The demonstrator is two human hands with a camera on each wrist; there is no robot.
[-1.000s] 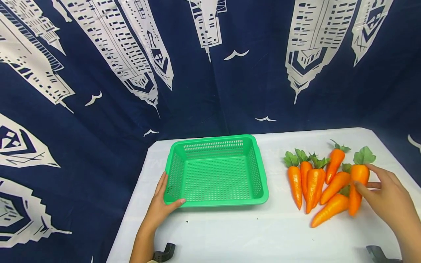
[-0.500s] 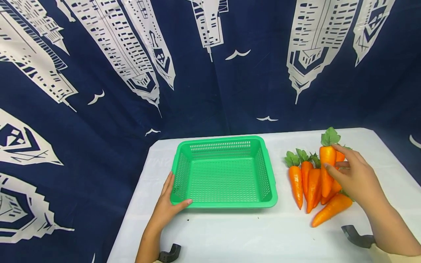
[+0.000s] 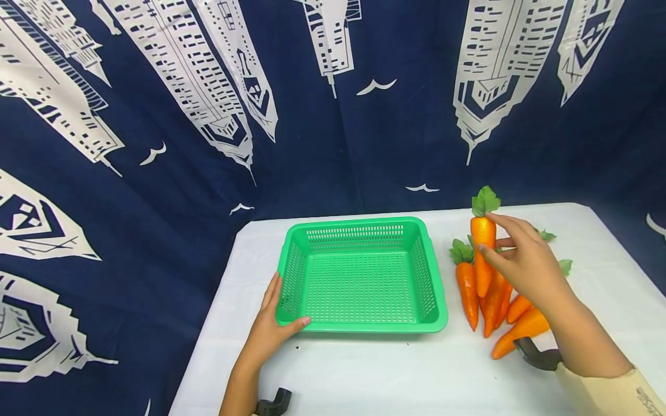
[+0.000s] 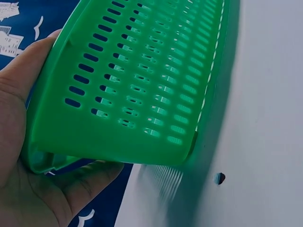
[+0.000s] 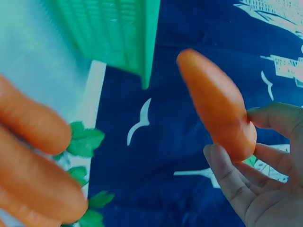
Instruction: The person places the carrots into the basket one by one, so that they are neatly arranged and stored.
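Right hand (image 3: pixel 522 268): fingers (image 5: pixel 227 177) curled around one orange carrot (image 3: pixel 483 254), gripping near its leafy top. The carrot is held upright, tip down, clear of the tabletop (image 3: pixel 364 370) — it hangs above the left side of the carrot pile (image 3: pixel 502 306), between the pile and the green basket (image 3: pixel 362 277). The right wrist view confirms the grip: thumb on one side, fingers on the other, pointed end free.

Left hand (image 3: pixel 270 332): holds the basket's near left corner, thumb along the front rim, fingers flat against the left wall. The left wrist view shows the palm cupped under the rim (image 4: pixel 71 161).

The basket sits at the middle of the tabletop, toward the far edge. The pile lies on the right side, leaves pointing toward the far edge. A patterned navy cloth (image 3: pixel 156 144) hangs behind.
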